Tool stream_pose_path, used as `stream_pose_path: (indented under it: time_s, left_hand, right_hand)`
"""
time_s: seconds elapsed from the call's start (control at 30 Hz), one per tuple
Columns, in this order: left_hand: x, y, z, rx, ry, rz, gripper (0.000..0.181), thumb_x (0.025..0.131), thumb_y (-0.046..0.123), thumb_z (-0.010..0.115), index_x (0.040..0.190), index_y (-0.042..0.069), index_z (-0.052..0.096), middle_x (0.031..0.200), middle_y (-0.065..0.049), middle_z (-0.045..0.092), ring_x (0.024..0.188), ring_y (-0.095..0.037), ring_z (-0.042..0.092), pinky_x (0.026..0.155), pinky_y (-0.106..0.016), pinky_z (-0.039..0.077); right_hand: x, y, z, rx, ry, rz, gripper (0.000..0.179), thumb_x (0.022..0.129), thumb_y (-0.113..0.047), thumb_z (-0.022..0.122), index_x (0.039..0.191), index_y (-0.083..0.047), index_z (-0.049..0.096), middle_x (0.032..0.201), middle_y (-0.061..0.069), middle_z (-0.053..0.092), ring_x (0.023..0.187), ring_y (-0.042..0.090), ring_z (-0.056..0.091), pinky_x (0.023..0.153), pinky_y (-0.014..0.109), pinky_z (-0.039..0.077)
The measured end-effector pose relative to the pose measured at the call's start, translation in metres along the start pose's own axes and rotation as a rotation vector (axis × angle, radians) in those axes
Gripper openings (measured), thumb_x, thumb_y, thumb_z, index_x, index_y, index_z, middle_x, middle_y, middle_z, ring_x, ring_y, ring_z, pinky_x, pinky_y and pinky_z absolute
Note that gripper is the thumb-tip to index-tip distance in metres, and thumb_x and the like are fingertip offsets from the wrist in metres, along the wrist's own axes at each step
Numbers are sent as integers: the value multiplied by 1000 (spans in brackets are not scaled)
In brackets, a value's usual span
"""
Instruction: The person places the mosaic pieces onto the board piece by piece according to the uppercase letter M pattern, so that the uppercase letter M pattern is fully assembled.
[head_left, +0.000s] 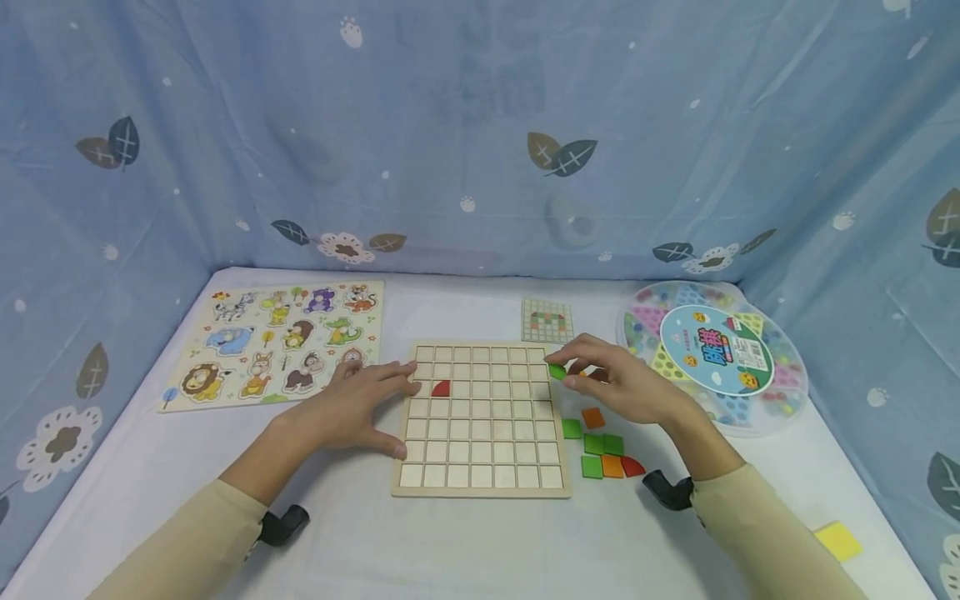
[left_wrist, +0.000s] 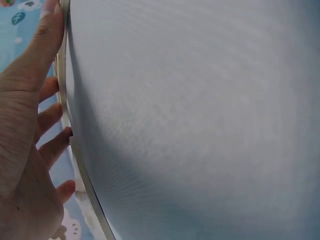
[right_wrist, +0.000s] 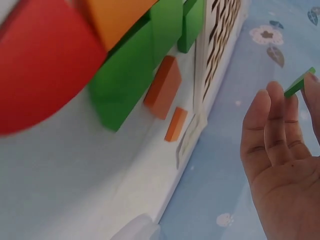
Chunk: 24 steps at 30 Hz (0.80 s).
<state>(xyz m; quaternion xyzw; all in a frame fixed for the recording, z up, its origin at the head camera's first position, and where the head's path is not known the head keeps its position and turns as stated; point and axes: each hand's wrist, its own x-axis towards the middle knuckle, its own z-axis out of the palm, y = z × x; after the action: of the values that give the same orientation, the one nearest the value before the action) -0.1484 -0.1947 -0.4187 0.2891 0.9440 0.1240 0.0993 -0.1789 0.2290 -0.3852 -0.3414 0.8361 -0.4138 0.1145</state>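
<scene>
A wooden grid board (head_left: 480, 492) lies flat on the white table, with one red quarter-circle tile (head_left: 441, 388) in an upper-left cell. My left hand (head_left: 352, 408) rests along the board's left edge, fingers spread and touching the frame. Over the board's upper right edge, my right hand (head_left: 622, 379) pinches a green tile (right_wrist: 300, 83) between thumb and fingertips. Loose green tiles (head_left: 592, 467), orange tiles (head_left: 593, 417) and a red quarter-circle tile (head_left: 633, 467) lie right of the board. Behind it is a small pattern card (head_left: 547, 310) showing a coloured figure on a grid.
An animal puzzle board (head_left: 255, 333) lies at the back left. At the back right sits a round clear game box (head_left: 712, 358) with coloured beads. A yellow piece (head_left: 838, 542) is near the right sleeve. Blue curtains (head_left: 465, 167) enclose the table's back and sides.
</scene>
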Motion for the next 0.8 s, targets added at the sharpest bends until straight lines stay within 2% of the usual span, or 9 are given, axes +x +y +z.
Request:
stream_pose_path:
  time_s: [0.47,0.8]
  left_hand:
    - [0,-1,0,-7,12,7,94,68,80,74,144,27,58,166,0,35,152,-28,34,117,-69,19]
    - [-1,-3,3,0,9,11,96,68,83,71,145,28,57,166,1,35,152,-27,33,117,-71,19]
  right_hand:
    - [24,-8,13,42,-45,-8,33,100,-11,67,133,-11,65,129,0,62,110,20,64,93,42,57]
    - [42,-19,26,69,-85,-43,32,101,-12,66,133,-16,65,130,0,62,111,20,63,94,45,57]
